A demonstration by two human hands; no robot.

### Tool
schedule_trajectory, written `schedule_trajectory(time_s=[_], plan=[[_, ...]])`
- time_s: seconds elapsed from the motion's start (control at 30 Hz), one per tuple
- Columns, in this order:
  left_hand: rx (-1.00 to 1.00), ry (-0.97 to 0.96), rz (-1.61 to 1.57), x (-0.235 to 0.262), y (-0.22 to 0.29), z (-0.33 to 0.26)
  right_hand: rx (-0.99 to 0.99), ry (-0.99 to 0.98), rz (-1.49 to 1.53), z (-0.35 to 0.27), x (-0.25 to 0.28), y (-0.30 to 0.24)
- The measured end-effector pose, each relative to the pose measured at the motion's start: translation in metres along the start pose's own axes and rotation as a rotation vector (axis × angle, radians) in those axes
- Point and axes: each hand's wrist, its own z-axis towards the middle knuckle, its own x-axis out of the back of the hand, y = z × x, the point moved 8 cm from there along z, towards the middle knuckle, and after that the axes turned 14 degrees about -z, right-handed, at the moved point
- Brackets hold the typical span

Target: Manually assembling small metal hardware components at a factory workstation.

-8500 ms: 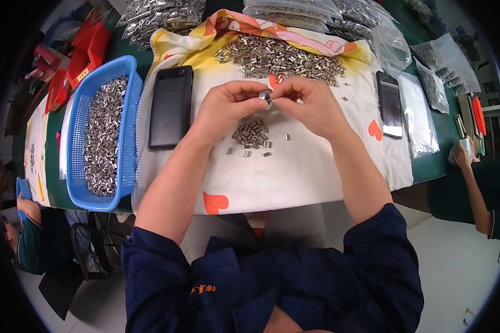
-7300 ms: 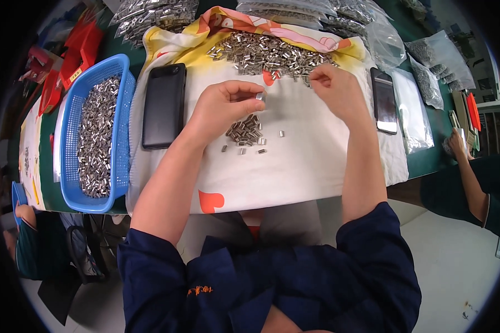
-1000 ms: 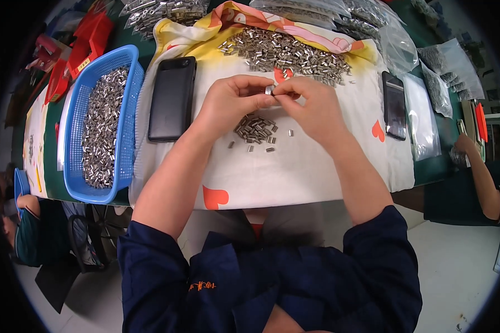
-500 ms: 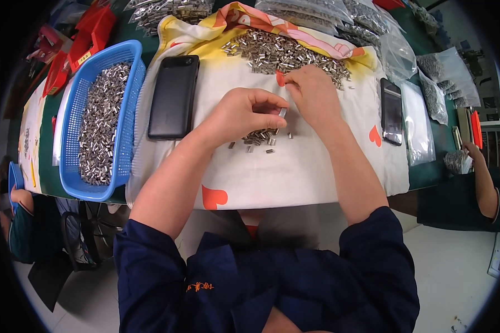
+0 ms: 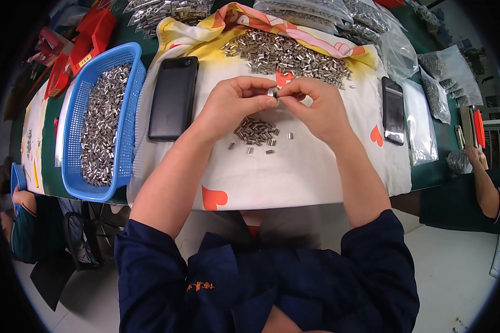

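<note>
My two hands meet above a white cloth (image 5: pixel 294 177) printed with red hearts. Between the thumb and fingers of my left hand (image 5: pixel 230 105) is a small silvery metal sleeve (image 5: pixel 271 92). Fingertips of my right hand (image 5: pixel 319 105) are pinched together right beside its end; what they hold, if anything, is too small to make out. Just below my hands lies a small heap of short metal sleeves (image 5: pixel 254 132), with a few loose ones around it. A larger pile of similar sleeves (image 5: pixel 286 53) spreads beyond my hands, along the cloth's folded yellow edge.
A blue basket (image 5: pixel 72 139) of metal sleeves stands at left, beside a black power bank (image 5: pixel 173 100). A phone (image 5: pixel 393 111) and clear plastic bags (image 5: pixel 420 130) lie right. Filled bags (image 5: pixel 294 16) and red bins (image 5: pixel 89 41) line the back. Co-workers sit on both sides.
My right hand has come back from near the large pile to my left fingertips. My left hand has moved slightly up and away, uncovering more of the small heap.
</note>
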Motion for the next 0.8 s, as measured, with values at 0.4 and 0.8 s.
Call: schedule_trajectory(time_s=[0.4, 0.8], plan=[[-0.017, 0.014, 0.07, 0.0, 0.001, 0.0, -0.026, -0.111, -0.084, -0.001, -0.002, 0.005], [0.034, -0.046, 0.15, -0.009, -0.007, -0.003, 0.134, 0.155, -0.723, 0.017, 0.007, 0.025]])
